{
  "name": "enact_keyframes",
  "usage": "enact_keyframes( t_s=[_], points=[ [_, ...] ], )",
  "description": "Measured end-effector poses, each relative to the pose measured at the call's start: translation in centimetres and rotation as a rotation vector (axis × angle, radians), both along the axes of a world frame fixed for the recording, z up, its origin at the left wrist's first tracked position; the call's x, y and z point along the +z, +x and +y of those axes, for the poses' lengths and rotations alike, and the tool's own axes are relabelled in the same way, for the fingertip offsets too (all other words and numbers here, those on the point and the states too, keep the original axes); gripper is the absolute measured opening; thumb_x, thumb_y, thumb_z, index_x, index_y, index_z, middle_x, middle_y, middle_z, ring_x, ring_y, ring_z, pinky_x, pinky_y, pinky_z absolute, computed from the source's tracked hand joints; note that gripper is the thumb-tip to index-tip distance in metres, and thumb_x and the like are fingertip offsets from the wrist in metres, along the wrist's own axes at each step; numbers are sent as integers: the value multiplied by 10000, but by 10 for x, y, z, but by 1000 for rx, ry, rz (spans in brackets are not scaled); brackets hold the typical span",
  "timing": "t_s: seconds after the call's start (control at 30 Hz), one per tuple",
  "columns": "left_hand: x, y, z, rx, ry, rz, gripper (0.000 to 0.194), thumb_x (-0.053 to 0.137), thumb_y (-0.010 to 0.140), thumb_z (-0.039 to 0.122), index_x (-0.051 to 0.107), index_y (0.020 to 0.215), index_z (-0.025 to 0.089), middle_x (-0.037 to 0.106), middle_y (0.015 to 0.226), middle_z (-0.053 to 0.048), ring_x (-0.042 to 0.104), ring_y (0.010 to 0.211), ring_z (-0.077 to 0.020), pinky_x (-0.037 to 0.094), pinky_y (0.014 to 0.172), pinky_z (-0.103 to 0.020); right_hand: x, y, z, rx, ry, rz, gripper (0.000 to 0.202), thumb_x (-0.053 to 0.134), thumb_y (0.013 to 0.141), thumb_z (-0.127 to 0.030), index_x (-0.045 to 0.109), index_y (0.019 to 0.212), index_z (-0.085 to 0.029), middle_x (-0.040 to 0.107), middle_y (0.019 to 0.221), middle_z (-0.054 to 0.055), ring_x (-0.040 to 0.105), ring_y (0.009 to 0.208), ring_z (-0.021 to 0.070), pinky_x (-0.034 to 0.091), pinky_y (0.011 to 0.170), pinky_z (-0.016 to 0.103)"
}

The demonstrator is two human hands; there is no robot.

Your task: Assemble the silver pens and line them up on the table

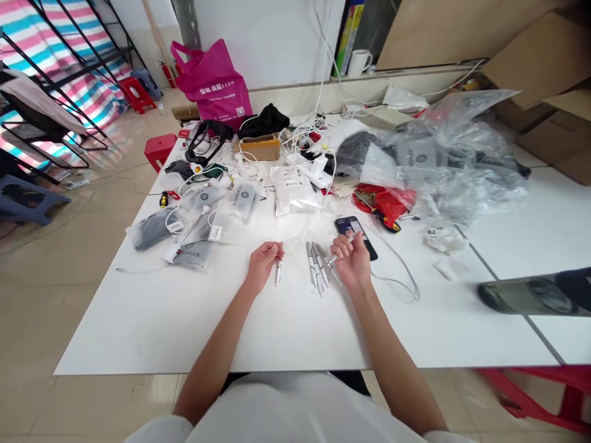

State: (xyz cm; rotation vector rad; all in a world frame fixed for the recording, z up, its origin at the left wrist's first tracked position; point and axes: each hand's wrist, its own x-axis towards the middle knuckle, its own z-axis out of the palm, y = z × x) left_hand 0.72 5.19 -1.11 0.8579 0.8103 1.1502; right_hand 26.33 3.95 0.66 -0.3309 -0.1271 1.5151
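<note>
My left hand (262,266) is closed, thumb and fingers pinched together on a white and silver pen (277,274) that points down toward the tabletop. Fingers curled, my right hand (354,261) grips another pen (332,260), whose ends show on either side of the fist. Between the hands, several silver and white pens (316,266) lie in a loose bunch on the white table (295,332). Just behind my right hand is a dark smartphone (367,242) with its screen lit, partly covered by the fingers.
Bagged grey pouches (191,253) lie at the left, and a white plastic package (294,191) sits ahead. Tangled cables, a red bag (385,200) and clear plastic bags (480,184) crowd the back. A dark bottle (530,294) lies at the right; a white cable (410,280) loops near the phone.
</note>
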Motion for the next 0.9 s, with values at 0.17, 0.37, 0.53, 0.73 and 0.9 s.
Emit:
enact_keyframes(
  t_s=[0.17,0.37,0.53,0.73,0.9],
  points=[
    [0,-1,-1,-6,-2,11,364,835,866,490,785,1010,159,684,865,-64,604,847,-165,467,805,-312,-1,12,-1,-24,4,11,410,505,1077,-365,317,734,-244,288,587,-82,351,488,96,428,464,229],
    [1,0,-1,4,23,-6,354,822,879,486,785,1002,156,671,847,-57,596,836,-160,471,799,-304,-9,18,0,-90,50,-143,439,606,984,-364,299,692,-246,226,580,-86,246,482,96,397,446,204],
    [3,0,-1,35,33,-16,342,829,869,482,779,968,159,663,833,-49,591,805,-157,475,785,-305,-7,16,0,-116,26,-261,431,631,964,-422,354,682,-251,214,597,-86,217,490,107,399,446,229],
    [2,0,-3,76,88,-15,291,776,923,453,770,963,164,642,817,-42,582,788,-155,470,777,-314,-12,19,-1,-115,37,-249,474,595,996,-439,311,670,-244,204,580,-85,194,481,104,373,435,222],
    [38,-10,-11,248,188,-26,294,794,905,469,766,927,177,639,812,-41,563,739,-138,458,724,-297,-6,14,-3,-92,65,-243,437,597,1011,-473,374,708,-250,251,596,-82,267,494,111,426,477,242]
  ],
)
